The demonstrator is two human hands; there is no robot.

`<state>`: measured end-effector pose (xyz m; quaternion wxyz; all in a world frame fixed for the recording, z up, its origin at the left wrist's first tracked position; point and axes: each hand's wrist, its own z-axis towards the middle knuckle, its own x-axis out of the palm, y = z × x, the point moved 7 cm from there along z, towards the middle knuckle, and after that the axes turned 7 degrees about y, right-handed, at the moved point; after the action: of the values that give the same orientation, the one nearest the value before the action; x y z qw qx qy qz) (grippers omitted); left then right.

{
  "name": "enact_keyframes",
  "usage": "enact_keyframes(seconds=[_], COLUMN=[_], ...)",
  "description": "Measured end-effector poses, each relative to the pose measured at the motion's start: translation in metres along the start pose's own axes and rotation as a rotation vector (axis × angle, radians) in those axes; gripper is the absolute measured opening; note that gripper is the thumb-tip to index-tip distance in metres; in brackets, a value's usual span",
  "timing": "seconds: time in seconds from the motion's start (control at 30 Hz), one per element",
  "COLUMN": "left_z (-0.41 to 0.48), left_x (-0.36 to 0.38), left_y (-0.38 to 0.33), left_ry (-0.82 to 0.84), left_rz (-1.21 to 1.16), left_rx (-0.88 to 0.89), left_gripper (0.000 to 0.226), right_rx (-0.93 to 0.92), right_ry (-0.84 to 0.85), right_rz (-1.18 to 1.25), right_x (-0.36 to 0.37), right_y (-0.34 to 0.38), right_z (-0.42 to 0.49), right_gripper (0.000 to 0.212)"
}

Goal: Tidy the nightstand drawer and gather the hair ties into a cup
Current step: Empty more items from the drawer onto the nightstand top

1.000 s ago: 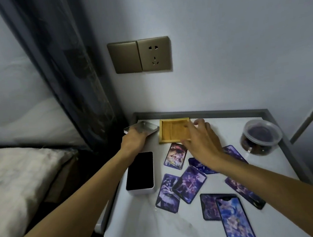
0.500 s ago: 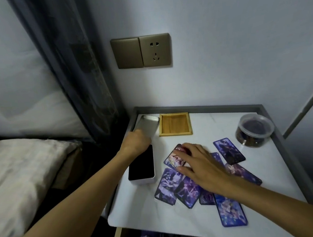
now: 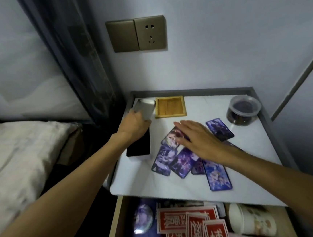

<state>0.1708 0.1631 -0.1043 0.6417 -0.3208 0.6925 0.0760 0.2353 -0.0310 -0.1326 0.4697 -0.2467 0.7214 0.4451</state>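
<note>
Holding: our left hand (image 3: 133, 123) curls its fingers round the near end of the tin (image 3: 146, 108), at the back left corner of the top (image 3: 254, 159), just beside the tray (image 3: 170, 107).
Right hand: our right hand (image 3: 198, 138) is flat with straight fingers and grasps nothing; it lies over the cards (image 3: 181, 162), and we cannot tell whether it presses them or hovers.
Drawer: the drawer (image 3: 114, 224) stands open below the front edge of the top, crowded with envelopes (image 3: 189, 221).
Cup: the cup (image 3: 252, 221) lies on its side at the right end of the drawer.
Hair ties: we see none plainly; the dark contents of the lidded tub (image 3: 243, 108) at the back right may be them, but it is too dim to tell.
Risk, cards: they overlap loosely and one reaches near the front edge; a sweep towards us could, we judge, slide it into the open drawer.
Risk, tin: we hold it by one end only, so it may tilt or slip when lifted and strike the tray or the phone (image 3: 138, 148) under our wrist.
Risk, phone: it sits near the left edge; our forearm could nudge it off.
Risk, cup: lying down, it would let ties roll back out; we think it must be stood upright first.
</note>
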Motion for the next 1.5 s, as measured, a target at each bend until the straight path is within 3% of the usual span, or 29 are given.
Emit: enact_keyframes(seconds=[0.17, 0.3, 0.4, 0.5, 0.63, 0.77, 0.9, 1.03, 1.23, 1.5], left_z=[-0.083, -0.175, -0.218, -0.24, -0.257, -0.277, -0.291, -0.299, -0.295, -0.271], left_x=[-0.007, 0.02, 0.065, 0.115, 0.167, 0.2, 0.219, 0.231, 0.22, 0.154], left_y=[-0.055, -0.101, -0.112, -0.111, -0.123, -0.151, -0.174, -0.183, -0.183, -0.149], left_ry=[-0.134, -0.044, 0.141, 0.34, 0.57, 0.677, 0.669, 0.61, 0.434, 0.406], left_rz=[-0.071, -0.119, -0.017, 0.1, 0.074, 0.03, 0.079, 0.123, 0.149, -0.202], left_rx=[0.314, 0.614, 0.632, 0.594, 0.557, 0.651, 0.79, 0.861, 0.888, 0.68], left_gripper=[0.036, 0.021, 0.023, 0.032, 0.035, 0.041, 0.04, 0.032, 0.024, 0.014], right_rx=[-0.032, -0.081, -0.065, -0.109, -0.067, -0.062, 0.027, 0.05, 0.166, 0.293], right_ry=[-0.143, -0.194, -0.01, 0.141, 0.205, 0.154, 0.129, 0.047, -0.114, -0.379], right_rz=[0.116, 0.033, -0.115, -0.383, -0.54, -0.618, -0.643, -0.521, -0.024, 0.51], right_x=[-0.019, -0.017, 0.018, 0.063, 0.088, 0.086, 0.073, 0.06, 0.029, -0.003], right_y=[0.021, 0.026, 0.01, -0.013, -0.033, -0.029, -0.043, -0.04, -0.032, -0.037], right_z=[-0.061, -0.144, -0.201, -0.235, -0.241, -0.236, -0.243, -0.259, -0.278, -0.283], right_gripper=[0.033, 0.02, 0.022, 0.039, 0.06, 0.053, 0.035, 0.036, 0.036, 0.031])
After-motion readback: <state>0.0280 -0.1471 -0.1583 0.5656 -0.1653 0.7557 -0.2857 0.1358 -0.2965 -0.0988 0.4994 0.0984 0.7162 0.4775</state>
